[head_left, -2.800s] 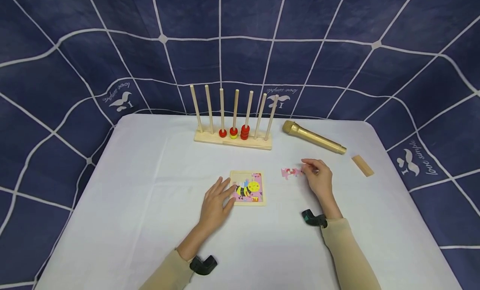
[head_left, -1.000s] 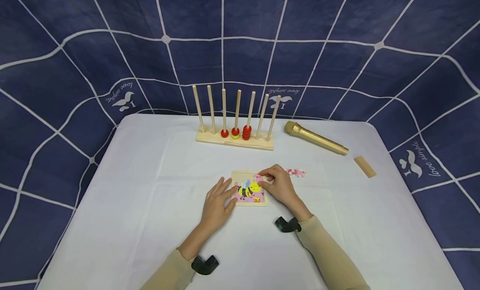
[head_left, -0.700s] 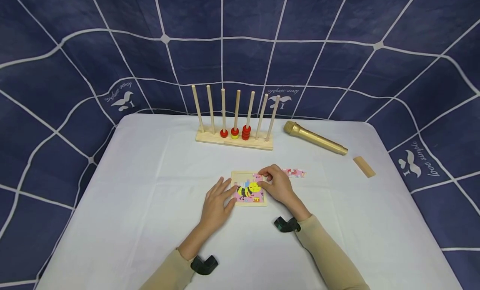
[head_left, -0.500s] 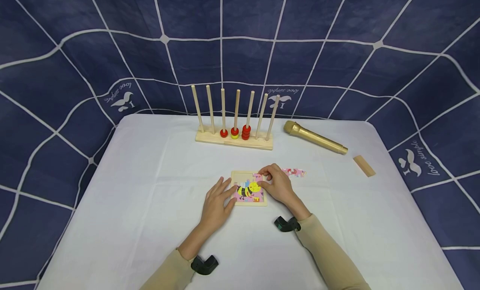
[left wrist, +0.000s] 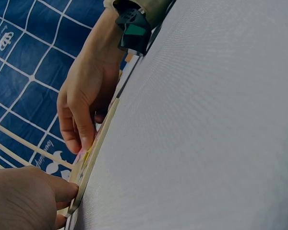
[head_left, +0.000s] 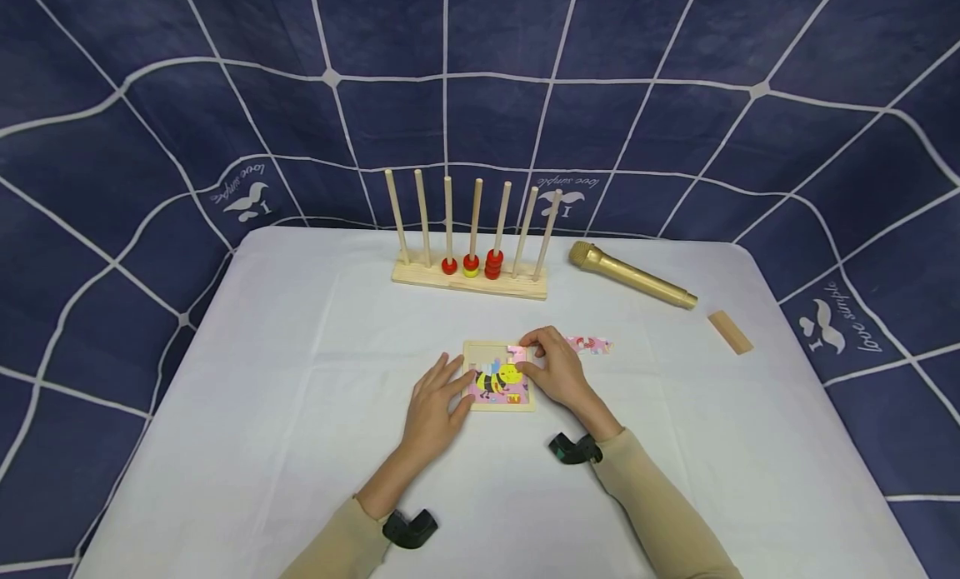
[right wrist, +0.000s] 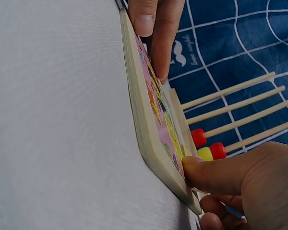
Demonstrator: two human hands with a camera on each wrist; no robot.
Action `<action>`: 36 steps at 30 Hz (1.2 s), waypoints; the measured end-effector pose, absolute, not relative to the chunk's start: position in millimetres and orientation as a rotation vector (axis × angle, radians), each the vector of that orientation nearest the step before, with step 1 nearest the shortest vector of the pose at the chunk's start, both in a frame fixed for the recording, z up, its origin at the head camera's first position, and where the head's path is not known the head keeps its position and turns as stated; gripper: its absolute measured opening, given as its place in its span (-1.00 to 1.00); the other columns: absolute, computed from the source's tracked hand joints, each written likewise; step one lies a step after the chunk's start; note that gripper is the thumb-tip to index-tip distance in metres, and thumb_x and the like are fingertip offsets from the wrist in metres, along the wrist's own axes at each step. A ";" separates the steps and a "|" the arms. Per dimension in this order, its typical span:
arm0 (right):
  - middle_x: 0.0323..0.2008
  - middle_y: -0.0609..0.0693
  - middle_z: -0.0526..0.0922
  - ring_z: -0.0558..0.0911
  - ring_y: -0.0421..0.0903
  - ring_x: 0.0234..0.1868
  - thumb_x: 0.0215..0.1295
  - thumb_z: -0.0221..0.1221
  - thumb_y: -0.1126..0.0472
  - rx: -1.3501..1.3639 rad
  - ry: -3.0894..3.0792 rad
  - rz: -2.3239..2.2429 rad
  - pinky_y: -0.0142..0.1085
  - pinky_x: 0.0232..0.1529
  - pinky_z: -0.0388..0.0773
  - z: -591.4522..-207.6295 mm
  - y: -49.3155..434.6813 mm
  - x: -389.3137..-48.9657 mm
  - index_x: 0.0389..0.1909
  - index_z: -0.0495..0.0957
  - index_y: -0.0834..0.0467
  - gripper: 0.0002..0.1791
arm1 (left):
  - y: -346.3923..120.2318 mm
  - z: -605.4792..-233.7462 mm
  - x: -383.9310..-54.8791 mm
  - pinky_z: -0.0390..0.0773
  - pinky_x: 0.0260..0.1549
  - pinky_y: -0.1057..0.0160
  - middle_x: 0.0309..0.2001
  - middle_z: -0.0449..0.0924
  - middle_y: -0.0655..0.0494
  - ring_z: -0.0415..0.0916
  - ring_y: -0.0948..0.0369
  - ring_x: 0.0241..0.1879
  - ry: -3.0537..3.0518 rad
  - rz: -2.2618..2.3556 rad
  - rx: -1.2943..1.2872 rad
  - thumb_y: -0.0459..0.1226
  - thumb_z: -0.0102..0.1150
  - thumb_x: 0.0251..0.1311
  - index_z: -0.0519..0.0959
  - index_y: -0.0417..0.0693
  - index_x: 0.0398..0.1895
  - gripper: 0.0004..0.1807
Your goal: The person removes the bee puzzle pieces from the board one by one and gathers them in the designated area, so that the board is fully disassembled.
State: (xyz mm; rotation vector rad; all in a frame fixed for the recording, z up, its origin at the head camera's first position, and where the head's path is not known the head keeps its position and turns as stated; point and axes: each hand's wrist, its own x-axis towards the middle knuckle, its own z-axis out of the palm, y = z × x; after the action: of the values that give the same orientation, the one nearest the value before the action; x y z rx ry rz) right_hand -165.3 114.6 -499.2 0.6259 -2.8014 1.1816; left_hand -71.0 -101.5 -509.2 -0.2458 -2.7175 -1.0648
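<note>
In the head view a square wooden frame puzzle (head_left: 498, 408) with a bee picture lies flat on the white table, its upper-left part showing bare wood. My left hand (head_left: 431, 408) rests over its left rim, fingers spread, with the index finger and thumb touching the puzzle. At the upper-right corner, my right hand (head_left: 558, 369) pinches a pink puzzle piece (head_left: 515, 353) between thumb and index finger. The right wrist view shows the right thumb (right wrist: 194, 167) low on the picture's surface, the other fingers partly hidden behind the edge. Loose pink puzzle pieces (head_left: 592, 345) lie just beyond the right hand.
Behind the puzzle stands a wooden peg rack (head_left: 468, 286) with several upright rods and a few red and yellow beads. A gold microphone (head_left: 633, 276) lies at the back right, beside a small brown wooden block (head_left: 730, 332). A dark blue gridded cloth (head_left: 480, 121) hangs behind the table.
My right hand has come left from the loose pieces to the puzzle's upper-right corner. Since half a second ago the corner piece looks slightly shifted. The left hand stays in place.
</note>
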 end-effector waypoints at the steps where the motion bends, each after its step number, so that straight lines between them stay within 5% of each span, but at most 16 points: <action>1: -0.25 0.06 0.56 0.44 -0.11 -0.31 0.05 0.41 0.29 0.626 -2.793 1.194 -0.31 -0.29 0.32 -499.3 114.5 -165.1 -0.16 0.57 0.18 -0.67 | -101.4 -509.3 -71.1 0.19 0.36 -0.19 0.34 0.42 -0.12 0.17 -0.11 0.45 -2.717 -1.065 -0.247 -0.30 0.32 0.15 0.62 -0.17 0.10 -0.59; 14: -0.34 0.03 0.56 0.47 -0.19 -0.43 0.10 0.36 0.40 0.636 -2.667 1.412 -0.46 -0.48 0.31 -500.5 112.8 -163.4 -0.19 0.59 0.18 -0.75 | -100.4 -508.7 -71.6 0.20 0.35 -0.19 0.33 0.43 -0.12 0.18 -0.12 0.44 -2.704 -1.053 -0.261 -0.29 0.32 0.15 0.62 -0.16 0.10 -0.59; 28: -0.40 0.11 0.68 0.52 -0.21 -0.49 0.17 0.28 0.44 0.539 -2.671 1.638 -0.48 -0.46 0.45 -484.5 116.4 -163.7 -0.11 0.63 0.22 -0.75 | -101.8 -508.1 -72.2 0.22 0.34 -0.19 0.33 0.43 -0.13 0.20 -0.12 0.43 -2.716 -1.027 -0.257 -0.29 0.32 0.15 0.63 -0.16 0.10 -0.59; 36: -0.43 0.29 0.64 0.61 0.12 -0.46 0.24 0.18 0.48 0.448 -2.646 1.889 -0.49 -0.49 0.47 -461.2 135.7 -163.9 -0.03 0.56 0.35 -0.73 | -101.8 -509.3 -70.5 0.22 0.34 -0.20 0.33 0.43 -0.13 0.18 -0.13 0.44 -2.711 -1.042 -0.258 -0.29 0.32 0.15 0.62 -0.16 0.10 -0.59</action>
State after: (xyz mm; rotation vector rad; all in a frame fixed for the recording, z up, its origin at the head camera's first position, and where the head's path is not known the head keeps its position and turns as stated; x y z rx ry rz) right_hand -163.9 135.7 -461.2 0.4481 -2.6459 1.8895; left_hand -70.5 -101.8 -509.3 -0.2578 -2.7108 -1.0422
